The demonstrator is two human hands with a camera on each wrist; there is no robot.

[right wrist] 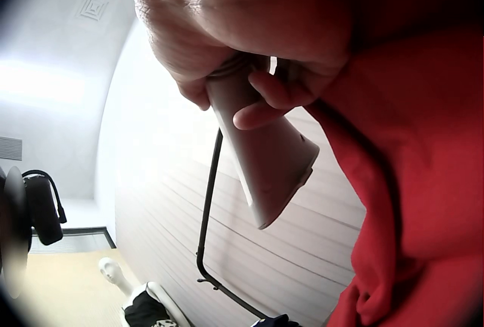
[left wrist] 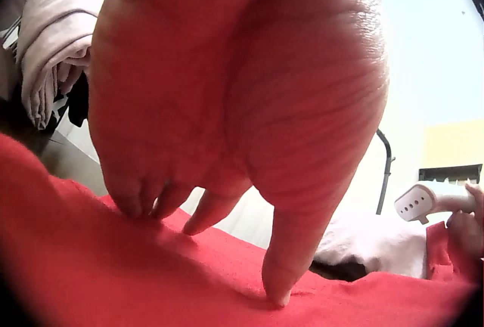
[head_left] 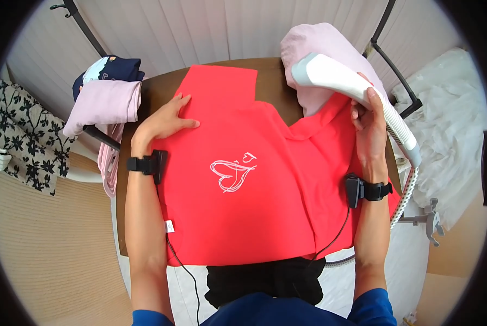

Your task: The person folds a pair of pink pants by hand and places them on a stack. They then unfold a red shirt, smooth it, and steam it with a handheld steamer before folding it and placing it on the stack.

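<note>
A red garment [head_left: 270, 217] with white heart line drawings lies spread over a brown board, one part folded in at the upper left. My left hand [head_left: 170, 118] rests on its upper left area; in the left wrist view the fingertips and thumb of that hand [left wrist: 242, 115] touch the red cloth [left wrist: 151, 266]. At the upper right my right hand [head_left: 369, 117] grips the handle of a white steamer [head_left: 336, 76], its head held above the board's far right. The right wrist view shows fingers curled round the steamer [right wrist: 265, 153] beside the red cloth [right wrist: 423, 153].
Folded pink cloth [head_left: 104, 103] and a navy garment [head_left: 118, 70] sit left of the board [head_left: 156, 89]. A pale pink padded cloth [head_left: 319, 43] stands behind the steamer. The hose [head_left: 409, 190] hangs at the right, near white tulle [head_left: 450, 119]. Black poles rise behind.
</note>
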